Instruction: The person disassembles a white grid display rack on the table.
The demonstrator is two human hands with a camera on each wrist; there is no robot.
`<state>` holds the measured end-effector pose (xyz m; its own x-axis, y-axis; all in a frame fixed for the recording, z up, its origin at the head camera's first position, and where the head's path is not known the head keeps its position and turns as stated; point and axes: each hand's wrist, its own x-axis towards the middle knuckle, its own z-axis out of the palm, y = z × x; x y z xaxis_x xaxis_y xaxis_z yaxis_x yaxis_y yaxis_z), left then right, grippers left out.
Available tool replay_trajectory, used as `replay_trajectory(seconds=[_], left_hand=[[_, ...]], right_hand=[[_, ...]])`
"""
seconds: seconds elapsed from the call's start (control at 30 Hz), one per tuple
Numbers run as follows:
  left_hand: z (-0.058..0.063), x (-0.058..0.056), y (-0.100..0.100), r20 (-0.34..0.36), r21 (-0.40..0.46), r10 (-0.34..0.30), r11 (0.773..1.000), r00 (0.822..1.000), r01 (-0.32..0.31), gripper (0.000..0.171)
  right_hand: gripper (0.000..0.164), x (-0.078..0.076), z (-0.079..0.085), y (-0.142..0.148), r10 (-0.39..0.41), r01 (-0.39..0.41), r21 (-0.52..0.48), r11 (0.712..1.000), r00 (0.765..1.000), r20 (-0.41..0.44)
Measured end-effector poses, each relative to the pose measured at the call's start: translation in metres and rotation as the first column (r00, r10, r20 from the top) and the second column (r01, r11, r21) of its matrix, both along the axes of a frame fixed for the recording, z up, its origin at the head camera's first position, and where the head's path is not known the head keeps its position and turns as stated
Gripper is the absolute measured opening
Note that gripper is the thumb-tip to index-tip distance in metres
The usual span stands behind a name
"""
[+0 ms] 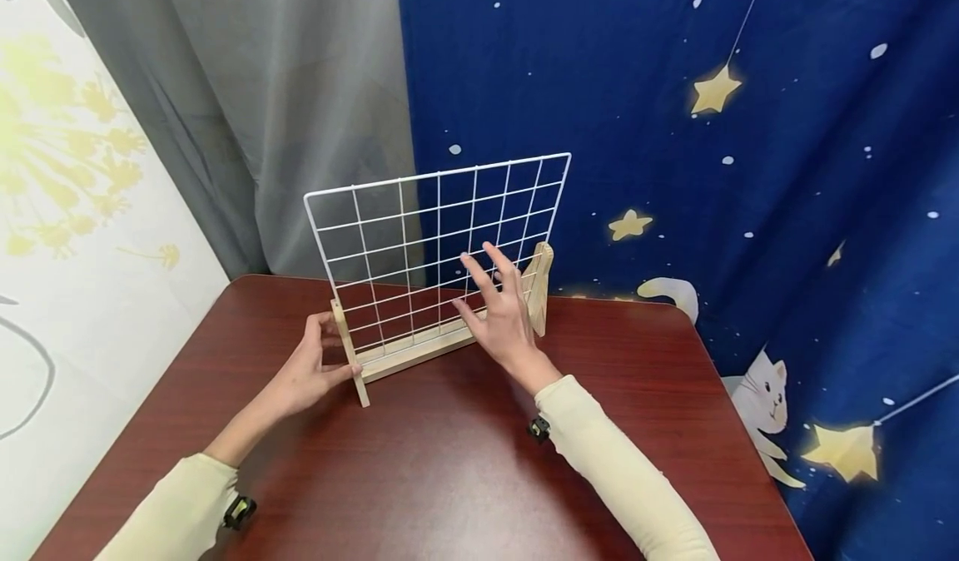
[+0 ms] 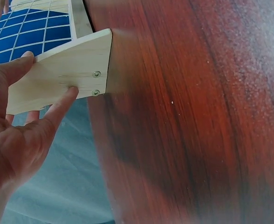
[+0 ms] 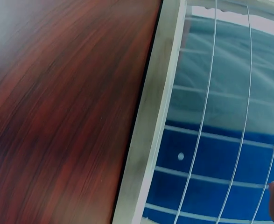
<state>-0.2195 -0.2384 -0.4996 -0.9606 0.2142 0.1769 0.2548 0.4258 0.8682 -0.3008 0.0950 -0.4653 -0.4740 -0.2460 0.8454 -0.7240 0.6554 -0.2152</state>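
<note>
One wooden end panel (image 1: 347, 345) of the wire rack (image 1: 439, 253) on the surface (image 1: 434, 461) is gripped by the left hand (image 1: 303, 369); the right hand (image 1: 505, 320) spreads wide. Probably light, stiff; best held by wood.

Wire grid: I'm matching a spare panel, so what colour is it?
The wire grid is white, showing best in the head view.

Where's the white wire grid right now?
In the head view, the white wire grid is near the middle, between the left wooden side piece, gripped by the left hand, and the right wooden side piece, near the right hand.
</note>
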Motion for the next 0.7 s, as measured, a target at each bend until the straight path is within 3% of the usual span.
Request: replay_trajectory(seconds=[0.2,0.5,0.7], left_hand=[[0.0,0.002,-0.003,0.003,-0.002,0.008,1.0,1.0,-0.008,0.084],[0.001,0.001,-0.001,0.002,-0.005,-0.001,1.0,1.0,0.001,0.083],[-0.001,0.001,0.001,0.004,-0.003,-0.003,1.0,1.0,0.003,0.084]], right_hand=[[0.072,0.002,0.002,-0.018,-0.055,0.053,0.084,0.995,0.998,0.015],[0.077,0.003,0.002,-0.033,-0.16,0.159,0.073,0.985,0.987,0.018],[0.076,0.002,0.0,-0.039,-0.164,0.161,0.058,0.985,0.985,0.052]])
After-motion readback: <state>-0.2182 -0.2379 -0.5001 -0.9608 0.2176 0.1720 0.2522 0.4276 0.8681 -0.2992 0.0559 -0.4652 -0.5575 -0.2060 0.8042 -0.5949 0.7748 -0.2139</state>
